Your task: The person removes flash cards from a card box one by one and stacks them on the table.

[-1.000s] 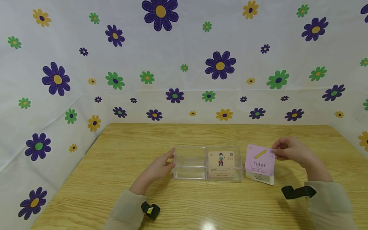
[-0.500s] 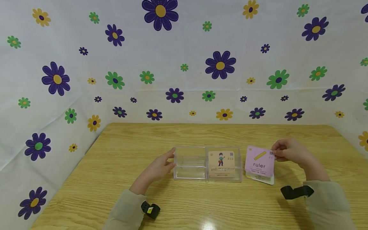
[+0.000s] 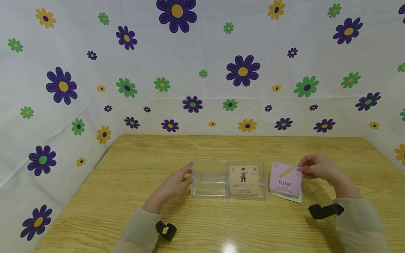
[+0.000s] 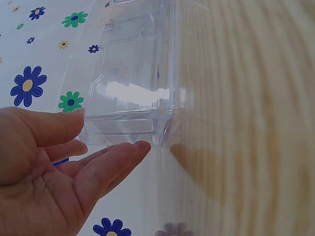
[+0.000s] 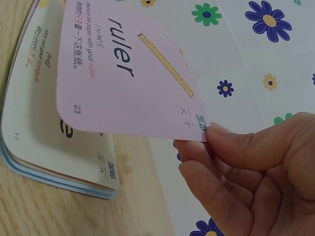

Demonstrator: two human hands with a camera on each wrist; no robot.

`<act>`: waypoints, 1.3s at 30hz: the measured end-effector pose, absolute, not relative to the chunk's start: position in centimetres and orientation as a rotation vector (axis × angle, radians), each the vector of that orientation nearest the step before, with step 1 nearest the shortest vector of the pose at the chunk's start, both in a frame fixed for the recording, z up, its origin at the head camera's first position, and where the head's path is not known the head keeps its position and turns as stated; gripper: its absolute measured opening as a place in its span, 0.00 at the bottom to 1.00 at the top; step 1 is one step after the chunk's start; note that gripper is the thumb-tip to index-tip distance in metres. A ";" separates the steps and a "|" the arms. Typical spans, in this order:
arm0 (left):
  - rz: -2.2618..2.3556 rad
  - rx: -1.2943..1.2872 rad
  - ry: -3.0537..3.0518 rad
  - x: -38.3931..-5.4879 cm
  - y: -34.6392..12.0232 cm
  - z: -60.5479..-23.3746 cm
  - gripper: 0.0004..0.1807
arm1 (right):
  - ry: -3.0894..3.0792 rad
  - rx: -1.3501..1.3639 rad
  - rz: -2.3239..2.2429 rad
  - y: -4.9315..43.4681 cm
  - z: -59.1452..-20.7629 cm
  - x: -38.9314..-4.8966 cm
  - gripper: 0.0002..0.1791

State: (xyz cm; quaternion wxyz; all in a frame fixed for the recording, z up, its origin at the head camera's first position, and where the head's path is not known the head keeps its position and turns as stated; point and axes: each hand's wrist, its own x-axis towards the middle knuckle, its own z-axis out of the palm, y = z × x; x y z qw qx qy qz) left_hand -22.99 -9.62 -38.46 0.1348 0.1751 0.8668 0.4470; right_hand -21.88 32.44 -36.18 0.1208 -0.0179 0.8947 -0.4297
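In the head view my right hand pinches the upper right corner of a pink flashcard that reads "ruler". The card hovers tilted over a small stack of flashcards, whose top one is pale, on the table. My left hand rests its fingertips at the left end of a clear plastic box, fingers fairly straight. The box's left compartment holds nothing. Its right compartment holds an orange flashcard with a guitar player on it.
A wooden table bears everything. White cloth printed with flowers hangs behind it and at the sides. Black camera straps are worn on both wrists.
The ruler card has sunk slightly, covering more of the stack below it. My right hand has come down a little with it; my left hand has stayed at the box.
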 end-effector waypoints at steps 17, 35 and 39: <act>1.276 0.517 2.524 -23.1 -9.6 -38.5 0.31 | 2.573 -0.032 -1.224 32.8 -36.9 -22.0 0.07; 1.290 0.502 2.518 -23.0 -9.6 -38.5 0.30 | 2.545 0.003 -1.204 33.1 -37.6 -22.2 0.07; 1.290 0.504 2.523 -23.0 -9.6 -38.5 0.30 | 2.543 0.020 -1.202 33.1 -37.7 -22.3 0.07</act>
